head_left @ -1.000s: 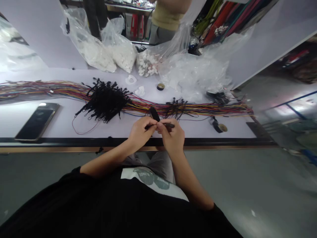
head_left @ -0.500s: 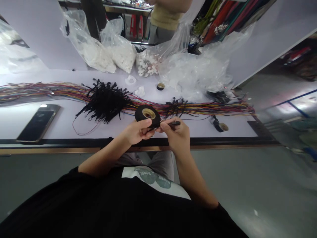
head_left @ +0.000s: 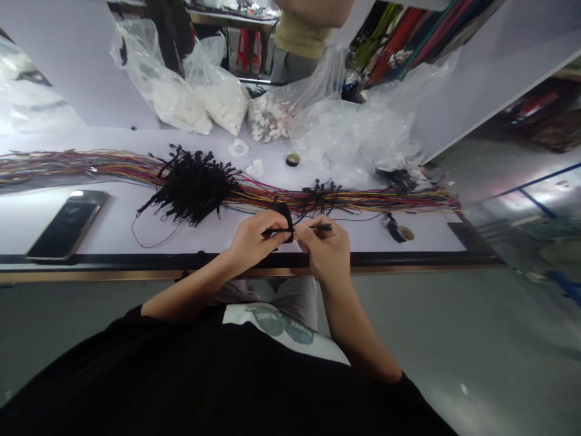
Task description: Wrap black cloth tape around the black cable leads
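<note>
A: What is the right hand gripping?

B: A thin black piece, rod-like, clamped between thumb and fingers, its blunt end poking out beyond them.

A: And the left hand?

B: Thumb and fingertips are pinched together on a slim dark length; I cannot tell whether it is the same piece.

A: Where is the tape?

B: The black tape roll stands nearly edge-on between the hands, beside the left fingertips — a dull, narrow band from here.

A: What lies beyond?

B: A long bundle of wires, thin strands in red and yellow, across the smooth white table. On it sit a bristly heap of black cables, small loops at its near edge, and a smaller black cluster.

A: Anything else?

B: A flat, glossy phone at left, a tan-cored roll at right, and crinkled clear bags behind.
</note>
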{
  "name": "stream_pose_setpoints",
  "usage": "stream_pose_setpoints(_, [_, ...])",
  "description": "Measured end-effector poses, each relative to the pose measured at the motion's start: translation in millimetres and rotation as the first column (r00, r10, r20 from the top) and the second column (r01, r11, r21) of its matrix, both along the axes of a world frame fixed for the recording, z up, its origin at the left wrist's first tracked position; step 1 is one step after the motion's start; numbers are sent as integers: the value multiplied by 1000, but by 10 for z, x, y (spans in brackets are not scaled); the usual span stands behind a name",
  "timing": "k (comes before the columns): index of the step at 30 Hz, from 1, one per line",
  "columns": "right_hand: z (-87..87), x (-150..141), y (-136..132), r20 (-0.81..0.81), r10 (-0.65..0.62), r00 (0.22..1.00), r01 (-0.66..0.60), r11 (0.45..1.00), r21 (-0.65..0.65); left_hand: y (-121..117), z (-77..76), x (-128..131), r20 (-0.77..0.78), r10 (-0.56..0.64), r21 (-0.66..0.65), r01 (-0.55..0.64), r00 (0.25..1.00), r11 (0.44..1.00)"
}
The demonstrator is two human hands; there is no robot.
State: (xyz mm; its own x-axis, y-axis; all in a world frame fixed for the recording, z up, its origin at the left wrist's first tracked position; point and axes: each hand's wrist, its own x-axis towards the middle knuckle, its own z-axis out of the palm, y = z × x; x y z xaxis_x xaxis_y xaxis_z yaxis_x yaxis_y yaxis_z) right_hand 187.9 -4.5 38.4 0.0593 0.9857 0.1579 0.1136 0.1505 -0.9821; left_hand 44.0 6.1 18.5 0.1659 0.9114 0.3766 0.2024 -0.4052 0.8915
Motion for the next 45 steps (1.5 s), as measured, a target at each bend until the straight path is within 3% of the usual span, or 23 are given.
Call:
stream_pose_setpoints(2, [-26, -31, 0, -68, 63, 996, -66, 997, -40, -3, -8, 19, -18, 12, 57, -11, 1000, 998])
stream_pose_setpoints(5, [-20, -41, 4, 41, 106, 994, -104, 994, -42, -28, -42, 49, 10, 25, 59, -25, 1000, 998])
stream_pose_setpoints(9, [10, 8, 18, 297, -141, 944, 95, 982, 164, -64, -70, 91, 279, 71, -182, -20, 958, 983])
stream_pose_setpoints(12, [24, 31, 8, 352, -184, 918, 102, 966, 239, -26, -21, 43, 512, 67, -382, 157, 857, 911])
stream_pose_setpoints(14, [28, 21, -10, 335, -90, 938, 19, 978, 210, 23, 17, -16, 554, -72, -432, 360, 829, 827])
stream_pose_setpoints(17, [11, -14, -21, 243, -6, 970, -26, 992, 127, 70, 24, -76, 560, -244, -431, 530, 792, 730])
stream_pose_setpoints(19, [-15, -32, -1, 130, -4, 991, -4, 998, 60, 60, 11, -95, 550, -268, -384, 524, 791, 760])
stream_pose_setpoints(22, [-47, -27, 54, -53, -22, 998, 20, 999, -25, 2, 41, -162, 482, -296, -265, 460, 825, 847])
stream_pose_setpoints(24, [-42, 4, 79, -77, -22, 997, 19, 999, -45, -34, 96, -234, 326, -404, -167, 473, 855, 865])
stream_pose_setpoints(26, [-14, 46, 79, 13, 1, 1000, 0, 999, -38, -53, 134, -281, 100, -516, -104, 524, 851, 845])
stream_pose_setpoints(28, [20, 81, 59, 140, 10, 990, -9, 1000, -7, -53, 118, -263, -46, -467, -95, 462, 883, 882])
stream_pose_setpoints(30, [38, 92, 32, 187, 7, 982, -12, 1000, 26, -38, 59, -184, -72, -261, -76, 255, 963, 964])
stream_pose_setpoints(32, [29, 78, 10, 131, 31, 991, -36, 999, 38, -19, 0, -86, -58, -88, -16, 87, 994, 996])
stream_pose_setpoints(34, [1, 48, -2, 57, 93, 994, -94, 995, 19, -8, -29, -10, -52, -27, 25, 29, 998, 999])
stream_pose_setpoints(38, [-50, -1, 1, 144, 154, 978, -157, 988, 11, -39, -37, 57, 2, 12, 14, -12, 1000, 1000])
stream_pose_setpoints(42, [-48, -2, 17, 329, -115, 937, 21, 961, 276, -69, -56, 64, 294, 52, -173, -1, 954, 985])
stream_pose_setpoints(45, [-30, -1, -1, 316, -96, 944, -29, 929, 369, -17, -46, -3, 499, -5, -351, 208, 866, 913])
